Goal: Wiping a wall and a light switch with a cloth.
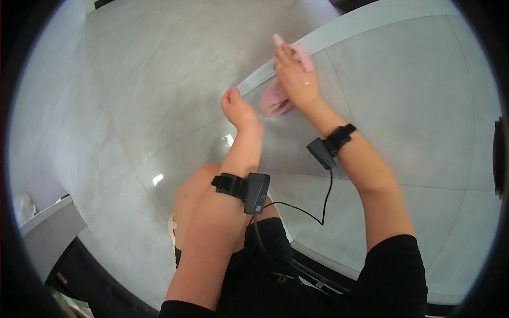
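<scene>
My right hand (296,79) lies flat over a crumpled pink cloth (276,99), pressing it against a pale grey border strip (330,39) and the smooth grey surface beside it. Parts of the cloth stick out past the fingertips and below the palm. My left hand (238,107) is curled into a loose fist near the lower end of that strip. Nothing shows inside it, and whether it touches the strip is unclear. Each forearm wears a black strap with a small black device (257,193), joined by a thin cable.
Glossy grey floor tiles (159,79) spread out at the left. A grey ledge (55,218) stands at the lower left, with a black item (87,278) below it. My bent knee (199,187) is beneath my left forearm. A dark object (498,159) sits at the far right rim.
</scene>
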### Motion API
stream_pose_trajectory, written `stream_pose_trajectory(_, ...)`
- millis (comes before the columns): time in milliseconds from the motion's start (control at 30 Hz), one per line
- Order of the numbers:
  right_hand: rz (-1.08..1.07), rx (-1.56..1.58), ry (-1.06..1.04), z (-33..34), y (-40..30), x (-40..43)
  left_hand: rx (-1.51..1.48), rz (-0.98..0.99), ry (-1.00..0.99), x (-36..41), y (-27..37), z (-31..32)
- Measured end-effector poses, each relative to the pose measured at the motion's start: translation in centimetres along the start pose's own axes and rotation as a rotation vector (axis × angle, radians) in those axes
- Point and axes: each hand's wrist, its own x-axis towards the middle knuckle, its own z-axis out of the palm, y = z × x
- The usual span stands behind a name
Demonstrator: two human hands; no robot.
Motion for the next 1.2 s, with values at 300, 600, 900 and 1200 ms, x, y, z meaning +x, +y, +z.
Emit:
stream_pose_trajectory(300, -0.154, 0.037, -0.157, 13.5, -15.6, -0.4, 0.089, 0.016, -0.034, -3.4, 6.3, -2.9)
stream_pose_trajectory(600, 0.053, 1.165, -0.509, 19.9, -25.2, -1.0, 0.162, 0.308, 0.034, -5.1, 17.7, -9.6)
stream_pose_trajectory(900, -0.4, 0.234, -0.266, 26.7, -33.5, -2.2, 0.242, 0.274, -0.02, -7.3, 16.8, -10.4)
stream_pose_trajectory(1200, -0.143, 0.904, -0.56, 25.9, -31.9, -4.9, 0.176, 0.092, -0.053, -4.5, 11.8, -5.3)
